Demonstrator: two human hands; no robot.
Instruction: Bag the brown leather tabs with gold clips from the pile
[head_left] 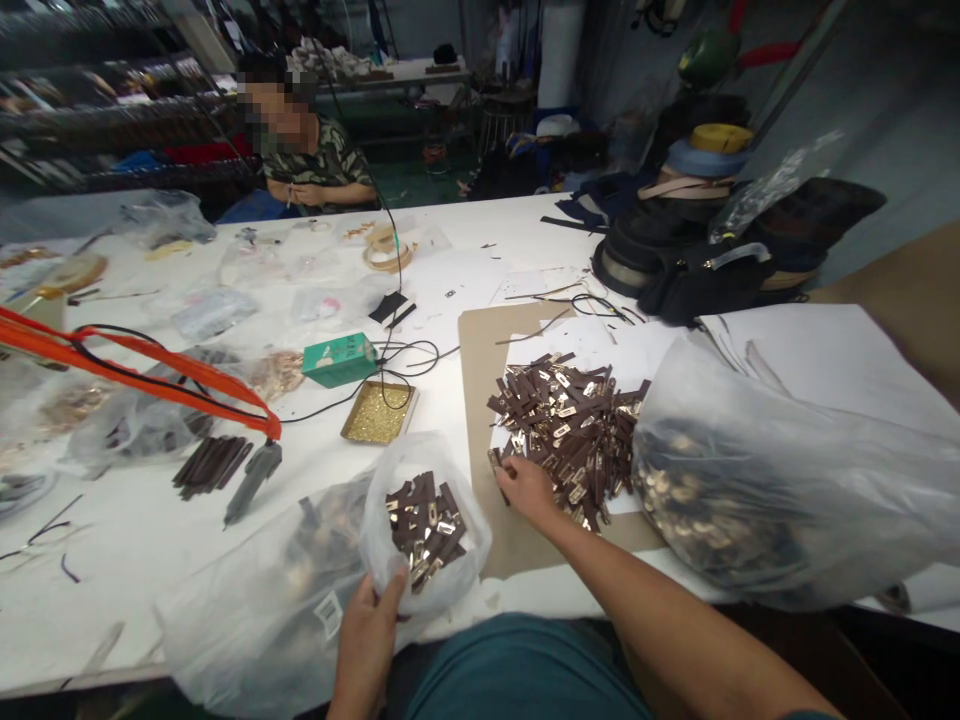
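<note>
Teal shirt [525, 668] fronts the tabletop [142, 590]. My left fingers [394, 590] grip a bag [474, 535] by its rim; my right fingers [511, 474] pinch one strap [494, 459].

Cannot see all the fingers of the left hand [369, 625], partly hidden by the plastic bag [477, 545]. Cannot read the blurred writing [343, 349] on the green box [337, 364].

Surface [127, 580] mostly open along near edge's left; orange arm [150, 383] overhangs left side; strip pile [574, 410], stuffed bag [795, 490] crowd right half.

Left grip [373, 622] pinched, right arm [637, 575] slanted
</note>
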